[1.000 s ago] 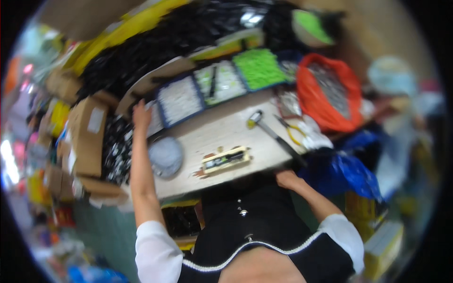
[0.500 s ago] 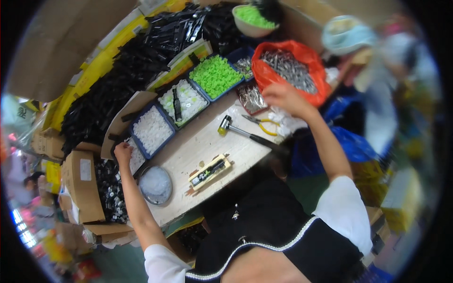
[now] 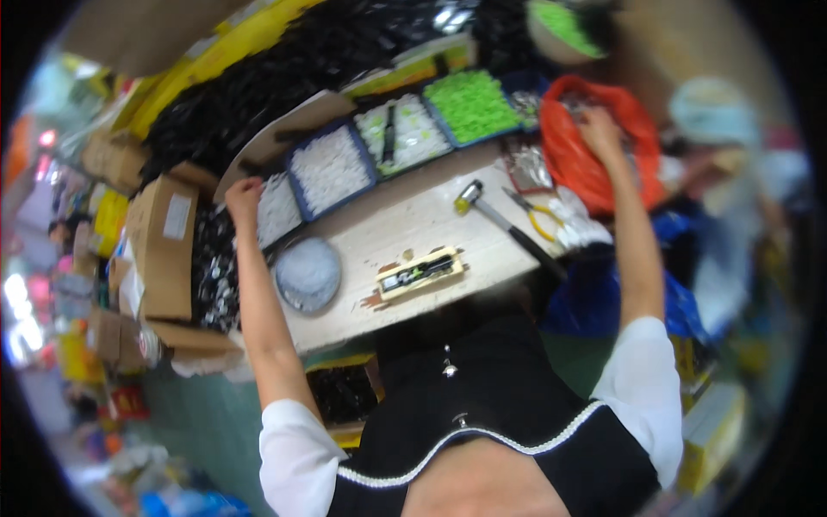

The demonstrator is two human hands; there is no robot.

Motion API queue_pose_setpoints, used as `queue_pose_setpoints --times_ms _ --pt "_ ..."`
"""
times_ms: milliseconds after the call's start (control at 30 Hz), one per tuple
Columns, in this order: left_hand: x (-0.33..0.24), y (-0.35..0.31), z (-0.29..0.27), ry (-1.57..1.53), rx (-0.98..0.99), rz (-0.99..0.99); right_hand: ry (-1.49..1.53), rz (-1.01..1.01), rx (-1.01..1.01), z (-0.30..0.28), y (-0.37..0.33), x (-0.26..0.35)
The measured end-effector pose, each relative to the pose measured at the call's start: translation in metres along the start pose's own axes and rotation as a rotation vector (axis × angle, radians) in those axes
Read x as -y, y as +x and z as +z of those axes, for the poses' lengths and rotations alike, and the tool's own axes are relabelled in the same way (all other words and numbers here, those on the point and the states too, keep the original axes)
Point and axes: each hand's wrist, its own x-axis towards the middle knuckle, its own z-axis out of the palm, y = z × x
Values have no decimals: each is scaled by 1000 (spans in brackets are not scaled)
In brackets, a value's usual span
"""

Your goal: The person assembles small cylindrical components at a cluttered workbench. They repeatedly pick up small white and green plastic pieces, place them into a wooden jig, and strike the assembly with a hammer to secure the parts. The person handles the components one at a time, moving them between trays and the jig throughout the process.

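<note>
1. Head view, and both hands are out wide! The left hand [image 3: 245,200] is over at the tabletop's [image 3: 370,237] far left corner, fingers curled in, right beside a shallow heap of white pieces [image 3: 280,209]. Whether anything is pinched in there, I cannot tell.

2. Across to the right hand [image 3: 600,133], and it's in the mouth of the red bag [image 3: 573,168] at the far right corner, over grey metal pieces [image 3: 572,102]. Fingers partly hidden and blurred; open or gripping, I cannot tell.

3. Along the far edge, a fine line-up: more white parts [image 3: 329,171] in a blue-rimmed tray, then a mixed white and pale-green batch [image 3: 413,129] with a slim black part [image 3: 389,136] lying on top, then bright green bits [image 3: 469,103].

4. Near the middle of the near edge sits a cream fixture [image 3: 422,283], slightly slanted, with a black assembly [image 3: 431,268] lying inside.

5. Toward the left edge, a round grey dish [image 3: 303,304] rests just beside the left forearm.

6. And on the right side, a hammer [image 3: 491,221], its black handle slanting to the near edge, with yellow-handled pliers [image 3: 544,226] just beside it, near crumpled white plastic [image 3: 581,231].
</note>
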Motion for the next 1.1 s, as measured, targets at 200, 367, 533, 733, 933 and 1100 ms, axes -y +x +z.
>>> queue_pose_setpoints --times_ms 200,367,533,733,933,1100 --pt "-55 -40 -14 -214 -153 -178 486 82 -343 13 7 -43" --pt "-62 -69 -22 -571 -163 -249 1003 296 -305 26 10 -66" --pt "-86 -157 -33 -725 -159 -239 1057 201 -334 -23 -35 16" --pt "-88 -260 -37 -289 -196 -360 829 -186 -69 -49 -101 121" --pt "-93 -267 -37 117 -146 -104 616 -587 64 -18 -133 177" --pt "-85 -256 -26 235 -122 15 718 -644 130 -2 -145 192"
